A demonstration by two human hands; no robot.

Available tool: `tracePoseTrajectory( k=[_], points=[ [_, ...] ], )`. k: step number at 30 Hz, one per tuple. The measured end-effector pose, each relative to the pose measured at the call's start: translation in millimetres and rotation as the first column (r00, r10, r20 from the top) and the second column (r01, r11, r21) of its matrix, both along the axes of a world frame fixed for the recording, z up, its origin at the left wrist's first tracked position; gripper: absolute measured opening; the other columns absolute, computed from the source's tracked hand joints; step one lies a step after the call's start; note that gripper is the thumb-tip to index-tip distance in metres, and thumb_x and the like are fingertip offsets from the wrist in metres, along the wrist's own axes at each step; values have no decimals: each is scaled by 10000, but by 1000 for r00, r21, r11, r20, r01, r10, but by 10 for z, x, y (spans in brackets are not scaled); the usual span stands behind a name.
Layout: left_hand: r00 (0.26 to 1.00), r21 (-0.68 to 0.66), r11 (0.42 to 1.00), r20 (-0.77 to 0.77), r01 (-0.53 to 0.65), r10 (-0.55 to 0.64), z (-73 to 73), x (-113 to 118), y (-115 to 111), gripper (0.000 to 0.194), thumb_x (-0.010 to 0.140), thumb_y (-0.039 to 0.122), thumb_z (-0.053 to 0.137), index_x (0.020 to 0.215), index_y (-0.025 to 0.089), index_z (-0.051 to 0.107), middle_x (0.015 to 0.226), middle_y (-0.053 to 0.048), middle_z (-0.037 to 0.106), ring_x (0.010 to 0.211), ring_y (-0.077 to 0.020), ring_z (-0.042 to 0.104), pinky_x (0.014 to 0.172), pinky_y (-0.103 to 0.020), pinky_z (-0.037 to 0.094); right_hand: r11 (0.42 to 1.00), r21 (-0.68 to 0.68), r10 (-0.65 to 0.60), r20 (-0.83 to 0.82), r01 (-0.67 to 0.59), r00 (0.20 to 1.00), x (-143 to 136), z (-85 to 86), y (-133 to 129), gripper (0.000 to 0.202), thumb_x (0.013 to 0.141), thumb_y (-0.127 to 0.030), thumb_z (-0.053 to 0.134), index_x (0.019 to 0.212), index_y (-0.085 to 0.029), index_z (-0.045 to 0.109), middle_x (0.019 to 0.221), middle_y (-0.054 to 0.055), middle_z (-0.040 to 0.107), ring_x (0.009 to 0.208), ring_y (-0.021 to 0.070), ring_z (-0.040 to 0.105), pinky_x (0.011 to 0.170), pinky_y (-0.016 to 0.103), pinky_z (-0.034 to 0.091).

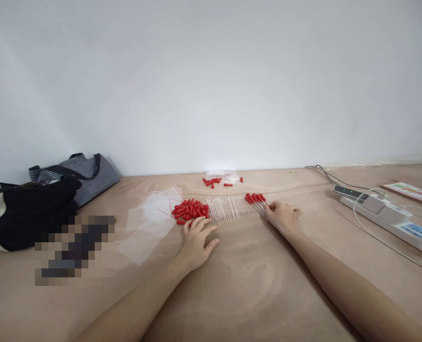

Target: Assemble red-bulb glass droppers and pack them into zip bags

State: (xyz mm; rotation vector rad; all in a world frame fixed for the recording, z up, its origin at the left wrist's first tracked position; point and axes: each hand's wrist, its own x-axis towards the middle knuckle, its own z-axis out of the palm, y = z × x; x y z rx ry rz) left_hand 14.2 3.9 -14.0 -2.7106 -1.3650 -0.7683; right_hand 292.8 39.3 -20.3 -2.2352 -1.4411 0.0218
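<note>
My left hand (197, 243) is open, its fingers spread at the near edge of a pile of red rubber bulbs (187, 209). The fingertips touch or hover just over the nearest bulbs; I cannot tell which. Right of the pile lies a row of clear thin tubes (228, 208), side by side. Beyond the row, several droppers (256, 204) with red bulbs on their far ends lie together in a slant. My right hand (282, 216) is closed at the right side of this group, fingers pinched on a dropper whose lower part is partly hidden.
Clear plastic bags (150, 218) spread left of the pile. More red bulbs (211, 181) and a clear bag (220, 174) lie near the wall. Fabric bags (82, 173) stand at left, beside a blurred patch. A power strip (385, 216) with cables lies at right, near a colourful board (412, 194).
</note>
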Motion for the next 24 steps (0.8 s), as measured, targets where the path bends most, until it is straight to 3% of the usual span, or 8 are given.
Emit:
tracePoseTrajectory(
  k=[10,16,19,24],
  points=[
    [1000,41,999,18,-3,2,8,5,-17,199,738,259,574,935,248,596,1104,-65,551,1073,-267,430,883,-518,264,997,-29,68,-35,-69,997,-95,52,-62,472,781,-527,363,736,-175,673,654,99,631,727,254,575,801,437,217],
    [970,171,959,125,-227,208,23,-21,49,133,709,257,594,840,237,596,949,-61,582,937,-263,475,799,-480,293,1000,-8,23,-16,-23,1000,-107,71,-54,429,751,-536,410,774,-180,648,699,95,631,752,251,564,797,430,231],
    [938,224,914,168,-337,305,47,-65,148,106,706,251,592,808,225,591,921,-68,581,912,-269,475,777,-463,295,994,60,96,3,-96,995,-176,62,-67,358,751,-494,431,758,-197,630,726,73,636,800,238,546,810,428,217],
    [941,264,904,141,-336,308,135,-74,365,150,723,293,582,849,215,612,973,-87,581,939,-279,469,788,-461,279,964,82,244,96,-252,965,-374,46,-73,266,755,-398,452,703,-201,623,808,59,643,867,237,518,805,431,205]
  ],
)
